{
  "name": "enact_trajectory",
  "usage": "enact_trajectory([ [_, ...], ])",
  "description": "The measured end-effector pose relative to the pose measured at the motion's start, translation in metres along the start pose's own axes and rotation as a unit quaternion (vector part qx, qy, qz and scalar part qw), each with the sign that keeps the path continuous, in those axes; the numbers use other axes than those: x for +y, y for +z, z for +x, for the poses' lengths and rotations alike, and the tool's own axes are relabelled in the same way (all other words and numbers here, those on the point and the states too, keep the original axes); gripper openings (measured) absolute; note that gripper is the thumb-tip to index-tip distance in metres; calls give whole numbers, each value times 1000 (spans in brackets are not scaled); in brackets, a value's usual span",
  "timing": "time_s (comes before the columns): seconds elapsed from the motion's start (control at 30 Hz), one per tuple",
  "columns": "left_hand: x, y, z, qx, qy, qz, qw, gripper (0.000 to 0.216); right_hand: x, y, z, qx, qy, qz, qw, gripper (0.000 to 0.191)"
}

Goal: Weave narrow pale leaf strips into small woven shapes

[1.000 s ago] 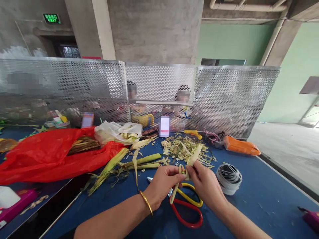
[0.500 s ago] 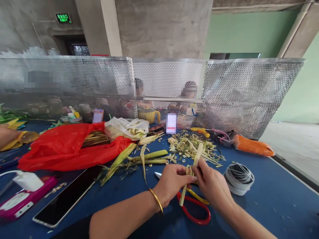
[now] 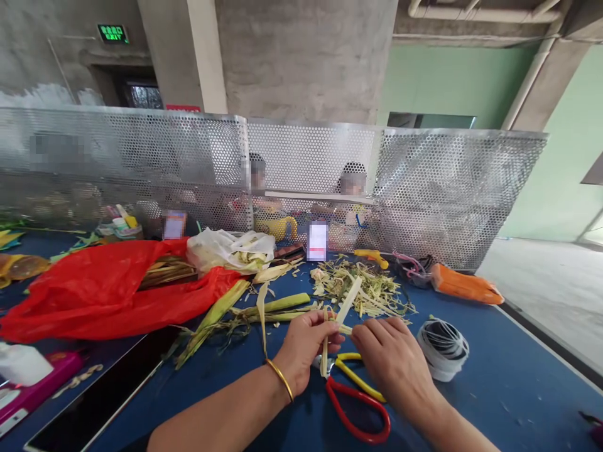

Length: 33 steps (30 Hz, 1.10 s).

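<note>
My left hand (image 3: 306, 345), a gold bangle at its wrist, is closed around a folded bundle of pale corn husk strips. One flat husk strip (image 3: 349, 300) sticks up from it to the upper right, and a narrow end hangs below the fingers. My right hand (image 3: 396, 358) is closed just to the right, pinching the end of a husk strip drawn out sideways from the bundle. Under both hands lie scissors (image 3: 362, 433) with one red and one yellow handle; their blades are mostly hidden by my left hand.
Behind my hands are shredded husk scraps (image 3: 362, 285) and green husk stalks (image 3: 282, 304). To the left lie a red plastic bag (image 3: 94, 276), a dark phone (image 3: 103, 389) and a magenta power strip (image 3: 42, 389). A white tie roll (image 3: 443, 348) stands right. A perforated metal screen (image 3: 306, 150) crosses the back.
My right hand has moved away from my left, pulling a strip end out to the right. The view has shifted slightly, and a person's hand at the far left is out of sight.
</note>
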<state>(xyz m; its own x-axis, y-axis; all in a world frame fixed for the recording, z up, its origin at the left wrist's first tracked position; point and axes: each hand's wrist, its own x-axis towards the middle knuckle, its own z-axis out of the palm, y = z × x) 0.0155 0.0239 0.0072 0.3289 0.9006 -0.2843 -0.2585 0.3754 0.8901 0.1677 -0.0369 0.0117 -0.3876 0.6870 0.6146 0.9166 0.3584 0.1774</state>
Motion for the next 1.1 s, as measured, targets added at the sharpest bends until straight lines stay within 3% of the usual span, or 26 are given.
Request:
enact_trajectory([
  [0.13,-5,1,2,2,12,5,1000,23,-12,5,-1,-9,90,105,990,27],
  [0.27,-4,1,2,8,15,-2,1000,25,-14,6,0,-85,225,237,941,24],
  [0.33,-2,1,1,2,20,9,1000,25,-8,8,0,-64,285,279,915,23],
  [0.4,0,1,0,-23,25,34,999,24,1,11,0,-2,321,299,899,23],
  [0.47,2,2,-3,-63,31,64,996,23,8,15,0,30,335,324,884,27],
  [0.67,3,3,-9,-123,26,128,984,24,6,18,3,-25,391,479,785,35],
  [0.8,3,3,-9,-141,4,122,982,26,1,22,0,-16,396,466,791,41],
  [0.9,3,5,-9,-146,-7,117,982,27,3,30,-3,-40,408,480,776,44],
  [1.0,6,4,-6,-134,-6,98,986,29,4,31,-2,-66,421,519,741,47],
  [1.1,9,1,0,-92,-4,68,993,29,6,22,3,-138,400,567,707,48],
])
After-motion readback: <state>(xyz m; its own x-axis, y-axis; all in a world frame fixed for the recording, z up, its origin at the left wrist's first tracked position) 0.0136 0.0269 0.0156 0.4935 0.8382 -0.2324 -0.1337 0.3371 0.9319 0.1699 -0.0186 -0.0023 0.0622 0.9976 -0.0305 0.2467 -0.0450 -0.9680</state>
